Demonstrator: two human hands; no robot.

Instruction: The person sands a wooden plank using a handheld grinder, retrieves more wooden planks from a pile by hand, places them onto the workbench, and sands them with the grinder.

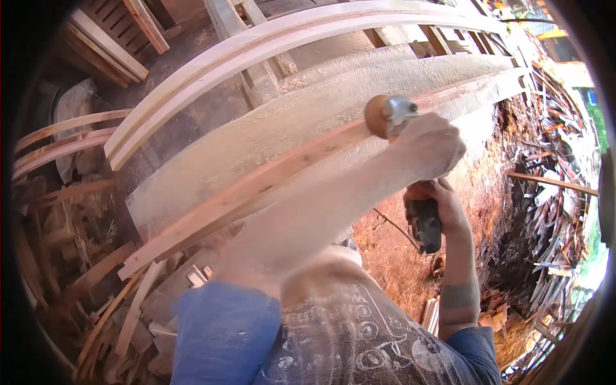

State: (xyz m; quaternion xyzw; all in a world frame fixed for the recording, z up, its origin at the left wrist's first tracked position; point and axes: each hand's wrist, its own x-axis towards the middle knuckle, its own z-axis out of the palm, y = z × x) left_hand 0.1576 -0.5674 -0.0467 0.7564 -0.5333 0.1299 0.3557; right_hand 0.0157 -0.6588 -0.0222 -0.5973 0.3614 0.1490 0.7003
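An angle grinder (pixel 424 224) with a round tan sanding disc (pixel 377 117) is held in both of my hands. My left hand (pixel 428 146) is closed round its front part, just behind the metal head. Farther back, my right hand (pixel 444 200) wraps the body, whose dark rear end points toward me. The disc meets or hovers just over a long reddish wooden strip (pixel 282 168); contact is hard to make out. That strip runs from lower left to upper right across a dust-covered board (pixel 199 192).
Beyond the board lies a long pale grooved timber (pixel 269 43). Several planks (pixel 106 45) lean at the upper left. Scrap wood (pixel 128 308) litters the lower left, and a heap of offcuts (pixel 558 192) lines the right. A cord (pixel 393 223) trails by the grinder over the sawdust-covered ground (pixel 391 263).
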